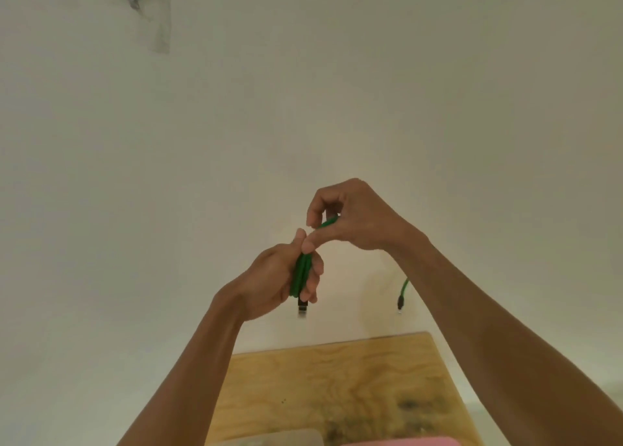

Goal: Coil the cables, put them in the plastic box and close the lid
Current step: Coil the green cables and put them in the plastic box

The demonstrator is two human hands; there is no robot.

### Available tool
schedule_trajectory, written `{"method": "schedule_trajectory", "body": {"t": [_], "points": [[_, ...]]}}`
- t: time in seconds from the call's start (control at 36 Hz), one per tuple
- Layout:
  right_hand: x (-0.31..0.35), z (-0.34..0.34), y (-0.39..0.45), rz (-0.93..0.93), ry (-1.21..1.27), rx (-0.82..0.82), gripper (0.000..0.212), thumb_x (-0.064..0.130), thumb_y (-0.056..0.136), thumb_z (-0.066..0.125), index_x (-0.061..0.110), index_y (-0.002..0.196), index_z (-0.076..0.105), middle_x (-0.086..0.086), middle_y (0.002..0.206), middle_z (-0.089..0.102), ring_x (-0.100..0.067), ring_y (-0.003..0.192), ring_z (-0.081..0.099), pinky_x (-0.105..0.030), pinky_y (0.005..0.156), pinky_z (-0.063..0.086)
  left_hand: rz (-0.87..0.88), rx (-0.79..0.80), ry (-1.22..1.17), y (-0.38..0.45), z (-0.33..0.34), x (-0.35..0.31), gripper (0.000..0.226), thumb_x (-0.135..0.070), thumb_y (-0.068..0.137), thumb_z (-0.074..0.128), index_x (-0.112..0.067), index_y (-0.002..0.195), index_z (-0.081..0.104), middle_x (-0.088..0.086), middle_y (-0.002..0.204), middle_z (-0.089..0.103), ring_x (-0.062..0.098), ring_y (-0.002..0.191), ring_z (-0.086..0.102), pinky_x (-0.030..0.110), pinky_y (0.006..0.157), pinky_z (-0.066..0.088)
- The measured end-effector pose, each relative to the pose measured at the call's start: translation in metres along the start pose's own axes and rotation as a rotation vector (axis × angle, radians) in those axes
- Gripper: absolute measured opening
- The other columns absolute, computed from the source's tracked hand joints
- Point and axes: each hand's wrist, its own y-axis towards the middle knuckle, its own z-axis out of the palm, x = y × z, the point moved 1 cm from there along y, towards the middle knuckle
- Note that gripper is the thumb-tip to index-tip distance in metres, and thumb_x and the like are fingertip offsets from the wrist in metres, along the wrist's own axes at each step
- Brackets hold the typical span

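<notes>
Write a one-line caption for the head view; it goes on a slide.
Left hand grips a coiled green cable while the right hand loops more on, above a light wooden table.

Single head-worn wide-angle view, tilted up at the pale wall (337, 91); raised hands sit close at centre, wooden table (337, 378) cropped at the near bottom edge.
</notes>
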Motion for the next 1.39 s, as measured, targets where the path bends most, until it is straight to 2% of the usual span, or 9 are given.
{"method": "schedule_trajectory", "body": {"t": [0.17,0.31,0.39,0.5,0.78,0.92,1.08,1.25,1.39], "points": [[-0.032,0.005,0.001,0.086,0.361,-0.077,0.020,0.013,0.078,0.083,-0.002,0.082,0.071,-0.007,0.073,0.067,-0.024,0.066,0.050,-0.029,0.059,0.042,0.092,0.212,-0.372,-0.002,0.021,0.000,0.043,-0.041,0.102,0.042,-0.009,0.080,0.060,0.006,0.062,0.049,0.017,0.052,0.046,0.036,0.064,0.050],[-0.048,0.045,-0.027,0.187,0.684,-0.086,0.025,0.024,0.099,0.056,0.005,0.083,0.064,0.004,0.066,0.066,-0.009,0.058,0.061,-0.021,0.059,0.049,0.261,0.274,-0.553,0.005,0.033,-0.012,0.031,-0.029,0.102,0.042,-0.008,0.086,0.059,0.004,0.064,0.052,0.016,0.054,0.051,0.035,0.067,0.053],[-0.052,0.078,-0.048,0.199,0.729,-0.078,0.034,0.054,0.082,0.067,0.021,0.076,0.067,0.003,0.067,0.062,-0.010,0.058,0.053,-0.030,0.061,0.047,0.346,0.185,-0.586,0.012,0.027,-0.025,0.026,-0.027,0.100,0.047,-0.007,0.089,0.059,0.003,0.067,0.054,0.015,0.057,0.052,0.034,0.070,0.055],[-0.049,0.104,-0.060,0.308,0.726,-0.110,0.024,0.034,0.099,0.054,0.020,0.114,0.068,-0.003,0.069,0.057,-0.010,0.052,0.038,-0.029,0.051,0.037,0.399,-0.069,-0.340,0.025,0.003,-0.033,0.025,-0.025,0.102,0.046,-0.008,0.090,0.060,0.002,0.068,0.054,0.015,0.059,0.051,0.033,0.074,0.053],[-0.032,0.083,-0.064,0.216,-0.001,-0.173,0.023,0.026,0.091,0.067,0.024,0.114,0.072,0.011,0.090,0.072,0.001,0.059,0.057,-0.012,0.064,0.043,0.290,-0.274,0.231,0.026,-0.040,-0.003,0.029,-0.023,0.105,0.046,-0.001,0.096,0.063,0.003,0.072,0.061,0.019,0.070,0.057,0.042,0.077,0.050],[-0.016,0.042,-0.043,0.135,-0.320,-0.083,0.015,0.027,0.087,0.070,0.036,0.100,0.070,0.022,0.095,0.072,-0.002,0.079,0.060,-0.034,0.081,0.054,0.140,-0.164,0.420,0.014,-0.024,0.013,0.052,-0.038,0.106,0.038,-0.001,0.082,0.065,0.008,0.071,0.064,0.020,0.068,0.057,0.036,0.072,0.046],[-0.016,0.012,-0.016,0.020,0.065,-0.032,0.019,0.011,0.068,0.089,0.009,0.082,0.077,0.004,0.078,0.075,-0.002,0.069,0.066,-0.024,0.069,0.053,0.026,0.002,-0.046,0.001,0.015,0.020,0.073,-0.060,0.099,0.017,-0.004,0.078,0.058,0.013,0.061,0.051,0.025,0.057,0.047,0.039,0.071,0.053],[-0.048,0.024,-0.018,0.099,0.500,-0.021,0.025,0.020,0.077,0.082,0.003,0.094,0.076,-0.030,0.095,0.071,-0.030,0.087,0.066,-0.046,0.088,0.051,0.077,0.156,-0.363,-0.005,0.031,0.014,0.067,-0.060,0.101,0.026,-0.007,0.075,0.057,0.008,0.058,0.043,0.022,0.051,0.043,0.038,0.067,0.049],[-0.058,0.064,-0.052,0.153,0.782,0.001,0.017,0.044,0.077,0.071,0.028,0.073,0.076,0.008,0.062,0.070,-0.006,0.055,0.065,-0.018,0.057,0.053,0.222,0.172,-0.421,0.003,0.032,0.001,0.043,-0.039,0.102,0.039,-0.006,0.082,0.059,0.008,0.062,0.049,0.021,0.055,0.052,0.042,0.071,0.049]]}}
